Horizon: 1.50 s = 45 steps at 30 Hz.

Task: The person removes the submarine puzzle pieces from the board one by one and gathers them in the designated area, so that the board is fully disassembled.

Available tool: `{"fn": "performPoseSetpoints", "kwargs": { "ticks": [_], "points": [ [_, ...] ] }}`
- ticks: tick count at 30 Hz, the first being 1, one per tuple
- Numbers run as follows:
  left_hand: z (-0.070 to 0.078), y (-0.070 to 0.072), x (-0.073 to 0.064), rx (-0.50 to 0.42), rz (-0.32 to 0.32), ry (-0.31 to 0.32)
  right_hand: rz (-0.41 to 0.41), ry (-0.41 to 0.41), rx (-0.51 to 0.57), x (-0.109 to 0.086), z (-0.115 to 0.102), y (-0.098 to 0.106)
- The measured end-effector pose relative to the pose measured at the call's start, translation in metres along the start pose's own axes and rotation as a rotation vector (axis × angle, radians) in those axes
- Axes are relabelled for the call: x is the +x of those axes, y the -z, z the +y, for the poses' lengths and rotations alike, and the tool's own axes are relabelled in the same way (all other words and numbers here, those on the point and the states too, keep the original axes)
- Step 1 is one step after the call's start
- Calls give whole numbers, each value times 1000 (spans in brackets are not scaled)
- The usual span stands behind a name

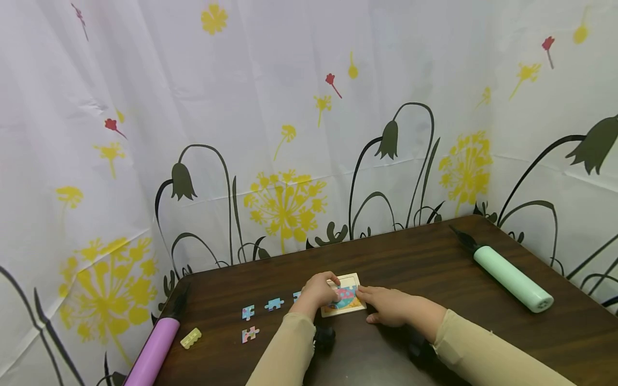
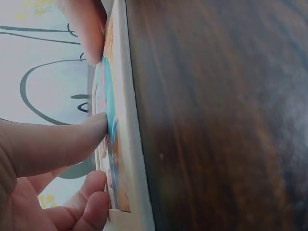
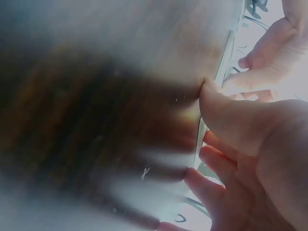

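Note:
A small wooden tray puzzle lies on the dark table, its pale frame holding a pink, blue and orange picture; bare wood shows along its far part. My left hand is over the puzzle's left side. In the left wrist view its thumb presses on the picture, and bent fingertips rest nearer the frame. My right hand lies flat with its fingers against the puzzle's right edge. Left of the puzzle are loose jigsaw pieces: a blue one, another blue one, a pinkish one, and one partly hidden.
A small yellow block-like object sits at the left of the table. Beyond it, a purple hand pump with a black nozzle lies along the left edge. A mint-green hand pump lies at the right. Behind hangs a flower-patterned curtain.

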<state>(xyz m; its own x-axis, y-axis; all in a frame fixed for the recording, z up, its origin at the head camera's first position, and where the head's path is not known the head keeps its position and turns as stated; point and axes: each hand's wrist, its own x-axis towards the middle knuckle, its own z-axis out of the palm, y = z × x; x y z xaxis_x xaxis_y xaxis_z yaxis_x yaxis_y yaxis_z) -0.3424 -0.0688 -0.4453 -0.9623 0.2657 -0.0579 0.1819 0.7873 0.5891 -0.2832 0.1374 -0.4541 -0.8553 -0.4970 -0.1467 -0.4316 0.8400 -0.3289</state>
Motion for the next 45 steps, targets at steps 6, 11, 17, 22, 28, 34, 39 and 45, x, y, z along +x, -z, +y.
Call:
{"fn": "performPoseSetpoints", "kwargs": {
  "ticks": [6, 11, 17, 22, 28, 34, 39, 45],
  "points": [
    [-1, -1, -2, -2, 7, 4, 12, 42, -29, -3, 0, -5],
    [-4, -2, -2, 9, 16, 13, 17, 66, -44, -4, -4, -4],
    [-5, -5, -1, -16, 24, 18, 4, 43, -76, -2, -8, 2],
    [-4, -5, -1, -24, 28, 13, 0, 66, -91, 1, -9, 5],
    [-2, -4, 0, -45, 15, 18, 1, 90, -56, 3, -7, 5],
    [-3, -5, 1, -57, 16, 0, -24, 56, -61, 4, -9, 7],
    [-5, -8, 3, -120, 16, -4, -39, 43, -84, 2, -11, 7],
    [-11, -9, 6, -184, 28, -32, -29, 47, -67, 0, -12, 9]
  ]
}}
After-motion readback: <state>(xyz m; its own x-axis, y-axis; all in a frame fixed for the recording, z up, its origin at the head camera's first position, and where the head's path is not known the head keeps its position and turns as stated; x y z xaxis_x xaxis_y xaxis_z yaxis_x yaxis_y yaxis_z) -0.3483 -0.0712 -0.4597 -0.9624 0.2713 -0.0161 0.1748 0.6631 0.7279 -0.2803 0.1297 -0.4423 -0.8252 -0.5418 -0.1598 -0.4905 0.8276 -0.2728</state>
